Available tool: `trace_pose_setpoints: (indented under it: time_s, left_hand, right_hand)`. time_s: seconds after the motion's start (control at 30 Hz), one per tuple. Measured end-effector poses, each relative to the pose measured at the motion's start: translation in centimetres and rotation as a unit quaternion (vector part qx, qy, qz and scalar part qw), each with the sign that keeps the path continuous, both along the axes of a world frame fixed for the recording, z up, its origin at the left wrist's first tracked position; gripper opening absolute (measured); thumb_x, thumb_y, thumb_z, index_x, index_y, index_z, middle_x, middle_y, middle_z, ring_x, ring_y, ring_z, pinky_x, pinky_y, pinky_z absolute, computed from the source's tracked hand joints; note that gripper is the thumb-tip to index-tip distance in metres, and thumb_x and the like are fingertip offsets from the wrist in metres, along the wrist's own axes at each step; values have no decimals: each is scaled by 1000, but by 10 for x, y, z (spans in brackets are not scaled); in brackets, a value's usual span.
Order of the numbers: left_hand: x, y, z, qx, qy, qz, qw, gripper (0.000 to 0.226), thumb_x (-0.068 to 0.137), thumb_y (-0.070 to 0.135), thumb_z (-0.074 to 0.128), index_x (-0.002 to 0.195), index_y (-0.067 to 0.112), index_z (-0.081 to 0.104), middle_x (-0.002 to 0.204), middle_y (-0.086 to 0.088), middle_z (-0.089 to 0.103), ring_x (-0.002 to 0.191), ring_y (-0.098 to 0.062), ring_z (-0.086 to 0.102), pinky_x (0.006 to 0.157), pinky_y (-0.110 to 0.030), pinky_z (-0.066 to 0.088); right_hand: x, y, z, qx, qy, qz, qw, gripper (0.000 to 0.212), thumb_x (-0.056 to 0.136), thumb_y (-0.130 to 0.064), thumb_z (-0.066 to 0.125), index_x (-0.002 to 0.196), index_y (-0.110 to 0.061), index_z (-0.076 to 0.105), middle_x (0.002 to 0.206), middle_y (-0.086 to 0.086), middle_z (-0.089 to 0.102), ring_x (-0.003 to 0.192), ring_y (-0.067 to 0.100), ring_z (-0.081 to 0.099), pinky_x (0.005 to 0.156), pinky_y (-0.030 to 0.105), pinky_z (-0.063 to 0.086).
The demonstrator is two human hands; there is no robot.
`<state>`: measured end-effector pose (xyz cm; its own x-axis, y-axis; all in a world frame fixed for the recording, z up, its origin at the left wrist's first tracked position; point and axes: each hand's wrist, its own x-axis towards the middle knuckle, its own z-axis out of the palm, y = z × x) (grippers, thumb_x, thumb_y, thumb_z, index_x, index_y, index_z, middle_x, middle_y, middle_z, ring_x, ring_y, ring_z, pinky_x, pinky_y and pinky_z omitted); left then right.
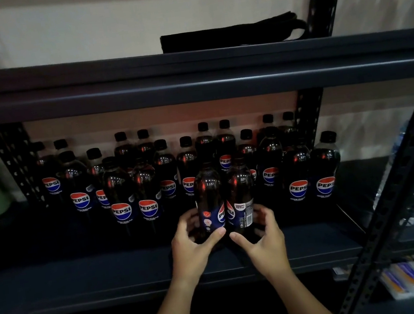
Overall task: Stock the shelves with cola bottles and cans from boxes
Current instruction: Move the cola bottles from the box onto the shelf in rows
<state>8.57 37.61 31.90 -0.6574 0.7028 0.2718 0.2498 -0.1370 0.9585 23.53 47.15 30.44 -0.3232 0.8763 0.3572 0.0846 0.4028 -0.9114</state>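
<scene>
- The left hand (190, 241) curls round the base of one cola bottle (209, 204), thumb across its front
- The right hand (260, 233) wraps the neighbouring cola bottle (239, 195) the same way
- Both bottles stand upright, touching, near the front of the dark shelf (84, 275)
- Behind them, rows of Pepsi bottles (147, 192) fill the back
- On the shelf above lies a folded black cloth (231, 33)

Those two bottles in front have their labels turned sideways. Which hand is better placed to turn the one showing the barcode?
The right hand. Its fingers already curl round the barcode bottle, thumb at its base. The left hand is busy gripping the other bottle beside it.
</scene>
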Motion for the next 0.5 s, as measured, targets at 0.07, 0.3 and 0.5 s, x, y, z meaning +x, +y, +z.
trace_pose_setpoints:
  time_s: [0.07,0.3,0.5]
  left_hand:
    - [-3,1,-1,10,-29,-26,999,55,79,16,88,123,36,60,115,22,72,112,4,65,87,-8,48]
    - [-8,3,-1,-9,-25,-49,998,65,77,35,89,133,45,57,134,17,64,126,-1,59,108,-28,48]
    - [-12,5,-10,-17,-6,-5,1000,75,63,48,95,130,50,59,135,15,60,123,-2,61,106,-34,51]
  right_hand:
    - [1,0,0,-4,0,9,1000,83,74,-25,90,139,-36,41,125,-19,62,120,-2,58,104,29,49]
    - [0,-1,2,-5,-13,21,1000,94,70,-34,93,144,-39,35,129,-20,60,121,-5,56,106,27,47]
    - [-4,-3,2,29,-37,-20,999,99,63,-49,93,144,-36,36,135,-15,51,121,2,54,99,26,50]
